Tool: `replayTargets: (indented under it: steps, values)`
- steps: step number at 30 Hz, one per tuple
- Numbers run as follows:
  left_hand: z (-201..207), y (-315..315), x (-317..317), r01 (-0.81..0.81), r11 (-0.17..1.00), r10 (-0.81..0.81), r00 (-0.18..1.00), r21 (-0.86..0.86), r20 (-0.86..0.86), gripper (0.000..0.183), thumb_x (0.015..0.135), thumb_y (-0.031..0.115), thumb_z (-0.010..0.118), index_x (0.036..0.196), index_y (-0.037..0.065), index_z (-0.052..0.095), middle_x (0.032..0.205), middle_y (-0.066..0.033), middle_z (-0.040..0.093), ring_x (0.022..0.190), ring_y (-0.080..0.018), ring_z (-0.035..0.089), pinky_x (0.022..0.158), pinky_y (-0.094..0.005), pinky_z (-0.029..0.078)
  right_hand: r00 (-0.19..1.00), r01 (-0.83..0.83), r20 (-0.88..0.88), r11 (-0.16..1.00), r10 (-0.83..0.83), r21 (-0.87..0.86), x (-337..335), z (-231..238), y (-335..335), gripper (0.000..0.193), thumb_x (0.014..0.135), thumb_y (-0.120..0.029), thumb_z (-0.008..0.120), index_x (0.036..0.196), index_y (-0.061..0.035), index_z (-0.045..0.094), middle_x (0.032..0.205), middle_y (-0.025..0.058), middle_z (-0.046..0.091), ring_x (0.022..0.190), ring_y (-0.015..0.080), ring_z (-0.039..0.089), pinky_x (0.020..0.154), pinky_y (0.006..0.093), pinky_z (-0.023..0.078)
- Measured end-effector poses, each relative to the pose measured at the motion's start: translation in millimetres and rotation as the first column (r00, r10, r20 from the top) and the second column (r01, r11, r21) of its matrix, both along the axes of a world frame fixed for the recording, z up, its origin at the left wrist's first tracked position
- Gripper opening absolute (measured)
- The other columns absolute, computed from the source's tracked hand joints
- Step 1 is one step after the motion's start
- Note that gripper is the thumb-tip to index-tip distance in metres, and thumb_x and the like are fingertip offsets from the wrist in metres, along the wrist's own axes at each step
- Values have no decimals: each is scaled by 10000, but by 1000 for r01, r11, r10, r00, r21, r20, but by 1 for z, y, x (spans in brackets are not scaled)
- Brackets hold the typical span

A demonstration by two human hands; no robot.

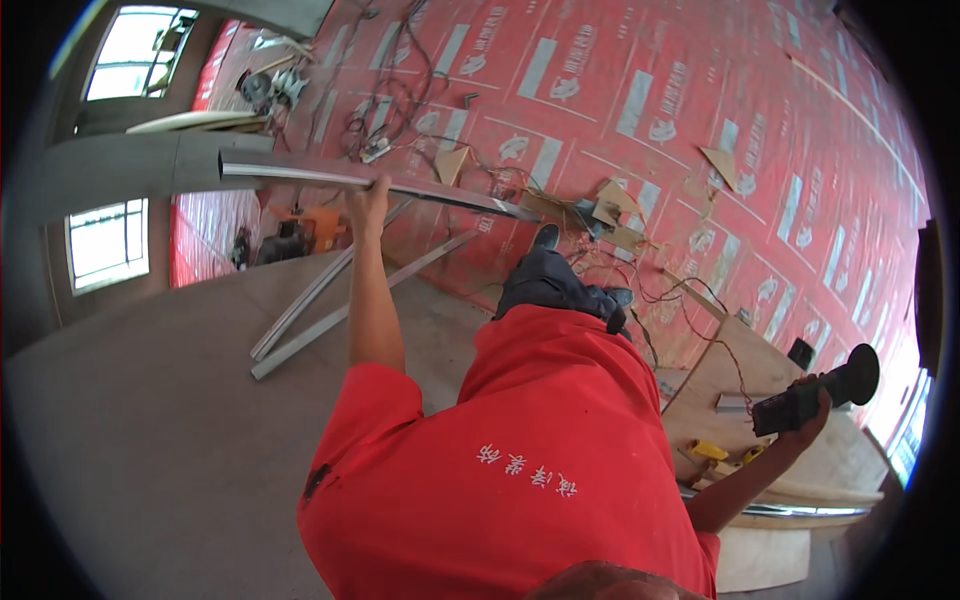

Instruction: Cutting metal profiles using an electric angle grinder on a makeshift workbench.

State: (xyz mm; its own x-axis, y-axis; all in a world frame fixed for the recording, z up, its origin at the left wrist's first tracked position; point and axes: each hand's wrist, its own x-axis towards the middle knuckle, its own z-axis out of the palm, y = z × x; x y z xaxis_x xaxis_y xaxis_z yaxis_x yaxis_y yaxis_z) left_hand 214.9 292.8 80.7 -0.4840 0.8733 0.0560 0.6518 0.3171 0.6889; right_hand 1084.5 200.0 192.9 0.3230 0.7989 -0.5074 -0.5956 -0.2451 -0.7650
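My left hand (368, 207) is raised on the left, fingers wrapped round a long grey metal profile (285, 168). The profile lies nearly level across the view, one end out to the left, the other reaching toward the floor near my feet. Out to the right, my right hand (808, 425) grips the body of a dark angle grinder (790, 408). Its round black disc (860, 375) faces up and away from me. The grinder and the profile are far apart.
Two more metal profiles (350, 312) slant at the left. An orange power tool (318, 228) stands beyond them. Loose cables (400, 60) and wood offcuts (615, 203) litter the red floor sheeting (680, 60). At the right, a yellow tool (710, 450) lies by a wooden board (700, 390).
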Motion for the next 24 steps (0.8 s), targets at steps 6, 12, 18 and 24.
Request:
replayTargets:
  steps: [6,12,18,24]
  values:
    - [-50,-141,-30,-858,512,536,354,38,766,621,811,109,697,1334,-13,384,1309,-164,495,1125,-327,563,879,-508,537,994,-109,26,994,109,-24,-89,18,84,431,827,-267,658,1168,-38,527,988,127,642,869,275,648,808,420,559]
    - [-87,-239,-51,-989,128,492,123,69,862,610,839,97,700,1334,-2,360,1268,-180,514,1054,-330,606,837,-494,562,967,-224,119,975,224,-11,-170,44,144,402,813,-276,668,1112,-40,539,938,109,642,824,253,653,756,371,567]
    - [-91,-262,-93,-999,-9,558,32,45,829,641,834,84,706,1341,9,322,1288,-186,495,1084,-321,590,816,-452,581,937,-266,236,964,258,1,-262,61,191,379,806,-227,669,1106,-36,539,918,107,654,817,238,661,743,349,572]
    - [-108,-269,-121,-998,-14,582,39,57,813,691,836,89,710,1379,8,291,1321,-198,482,1125,-330,572,874,-445,555,937,-268,229,964,262,-7,-319,58,205,385,808,-231,668,1104,-26,532,927,117,640,824,258,649,763,366,560]
